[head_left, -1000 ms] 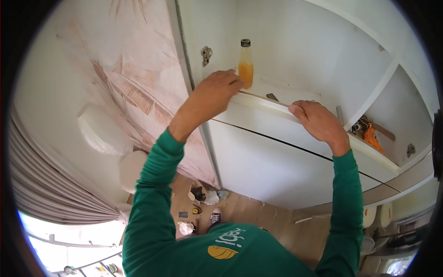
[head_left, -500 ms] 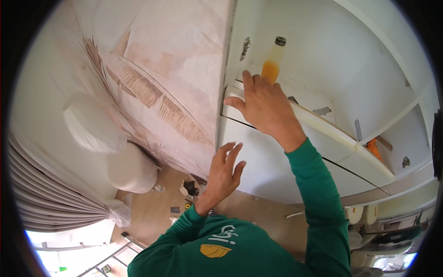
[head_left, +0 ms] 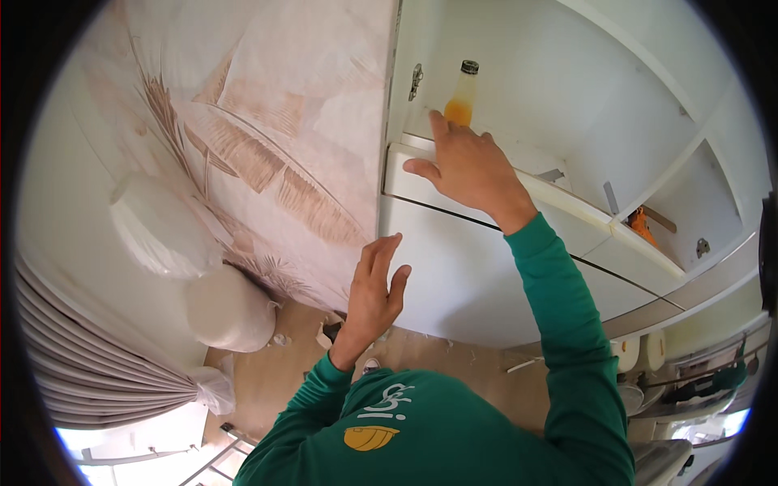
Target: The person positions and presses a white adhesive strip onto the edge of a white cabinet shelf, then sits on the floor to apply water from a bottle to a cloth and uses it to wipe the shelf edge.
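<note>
My right hand (head_left: 480,168) reaches over the front edge of a white cabinet (head_left: 454,259), its thumb spread from the fingers and nothing visible in its grip. Behind its fingertips a glass bottle (head_left: 460,101) with a dark cap and orange-yellow contents stands on the shelf; the hand hides its base. Whether the fingers touch the bottle or the shelf edge, I cannot tell. My left hand (head_left: 374,285) is raised in front of the cabinet's left side, fingers stretched upward and nothing held. It is apart from the cabinet front.
Flat grey pieces (head_left: 553,175) and an orange tool (head_left: 643,227) lie in the cabinet compartments. A hinge (head_left: 416,82) is fixed to the inner left wall. Leaf-patterned wall covering (head_left: 267,154) is at left, with wrapped white rolls (head_left: 231,308) and a gathered curtain (head_left: 105,348).
The view has shifted, so the cabinet and bottle sit further left in it. My left hand has moved slightly left and up. My right hand stays over the cabinet edge.
</note>
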`<state>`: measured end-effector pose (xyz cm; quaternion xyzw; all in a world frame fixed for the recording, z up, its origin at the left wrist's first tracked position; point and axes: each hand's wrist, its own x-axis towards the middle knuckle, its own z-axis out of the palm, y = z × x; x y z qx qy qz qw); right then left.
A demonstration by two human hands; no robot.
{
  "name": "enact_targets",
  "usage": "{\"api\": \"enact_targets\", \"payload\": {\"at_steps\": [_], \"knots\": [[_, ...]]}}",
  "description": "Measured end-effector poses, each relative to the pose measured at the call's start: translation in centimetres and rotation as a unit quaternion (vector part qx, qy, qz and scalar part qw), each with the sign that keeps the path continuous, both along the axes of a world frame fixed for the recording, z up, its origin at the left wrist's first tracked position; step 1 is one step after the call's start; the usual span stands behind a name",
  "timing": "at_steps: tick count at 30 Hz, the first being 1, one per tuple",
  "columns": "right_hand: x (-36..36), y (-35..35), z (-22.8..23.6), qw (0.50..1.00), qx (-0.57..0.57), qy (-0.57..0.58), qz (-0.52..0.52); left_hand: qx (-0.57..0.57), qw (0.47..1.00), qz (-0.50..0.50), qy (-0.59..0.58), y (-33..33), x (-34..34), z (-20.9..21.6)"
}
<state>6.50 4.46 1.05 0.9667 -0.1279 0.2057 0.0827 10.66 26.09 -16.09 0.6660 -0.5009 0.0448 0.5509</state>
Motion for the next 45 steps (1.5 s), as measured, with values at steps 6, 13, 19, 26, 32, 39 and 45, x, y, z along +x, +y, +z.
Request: {"api": "enact_targets", "payload": {"at_steps": [6,13,19,26,32,39,45], "knots": [[-2.2,-1.8,0.1,0.996,0.083,-0.033,-0.003,0.019,0.999,-0.02,0.035,0.0,-1.4,-1.3],[-1.4,-2.5,-1.2,0.996,0.088,-0.021,-0.001,0.044,0.993,-0.032,0.103,0.2,-3.2,-3.9],[-0.2,-2.4,0.4,0.995,0.098,0.017,0.003,0.064,0.99,-0.06,0.112,0.6,-3.7,-5.3],[2.1,-0.4,0.1,0.994,0.096,0.049,-0.027,0.09,0.983,-0.118,0.107,0.9,-2.5,-6.4],[3.1,-1.2,0.9,0.997,0.04,0.065,-0.01,0.122,0.97,-0.181,0.111,1.4,-1.3,-8.2],[3.6,-0.5,1.6,0.994,0.049,0.082,-0.045,0.129,0.955,-0.237,0.121,1.5,-1.2,-8.9],[3.6,-0.9,1.5,0.994,0.045,0.08,-0.051,0.123,0.944,-0.28,0.127,0.3,-2.0,-8.7]]}}
